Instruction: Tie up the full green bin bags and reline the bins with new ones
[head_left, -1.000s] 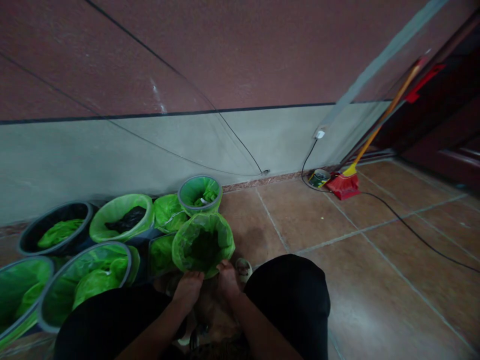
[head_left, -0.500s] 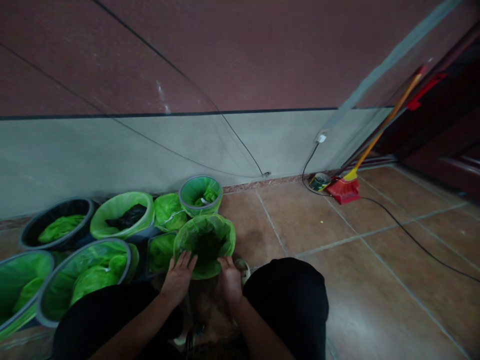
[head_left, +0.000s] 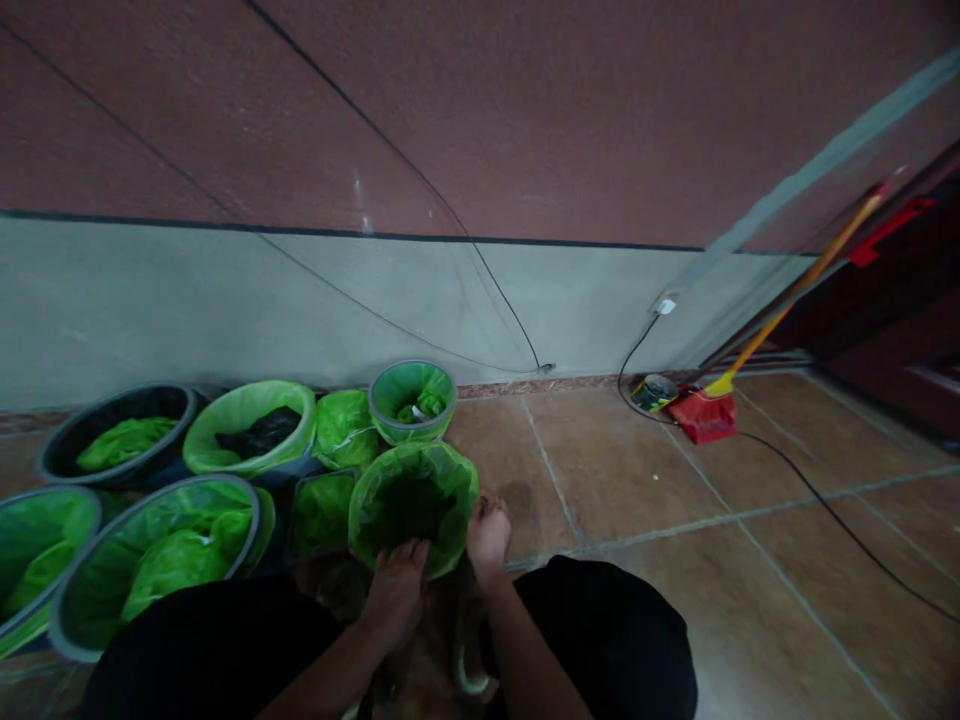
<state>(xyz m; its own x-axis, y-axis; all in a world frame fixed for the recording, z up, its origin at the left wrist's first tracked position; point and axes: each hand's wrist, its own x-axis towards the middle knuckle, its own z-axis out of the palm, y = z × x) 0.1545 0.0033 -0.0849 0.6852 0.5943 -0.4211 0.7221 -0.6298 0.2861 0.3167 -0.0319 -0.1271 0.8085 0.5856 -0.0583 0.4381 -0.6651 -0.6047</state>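
A small bin lined with a green plastic bag [head_left: 412, 505] stands on the tiled floor right in front of my knees. My left hand [head_left: 396, 590] rests on its near rim, fingers curled over the bag's edge. My right hand [head_left: 487, 530] is closed on the bag's edge at the bin's right side. What lies inside the bin is dark and hard to make out.
Several more bins with green liners [head_left: 247, 440] crowd the floor to the left, along the grey and maroon wall [head_left: 525, 150]. A red dustpan with a yellow-handled broom [head_left: 701, 412] leans at the right. A black cable [head_left: 825, 500] runs across the brown tiles [head_left: 750, 600].
My right hand has moved from the bin's near rim round to its right side. My left hand has shifted to the middle of the near rim. The view has tilted slightly.
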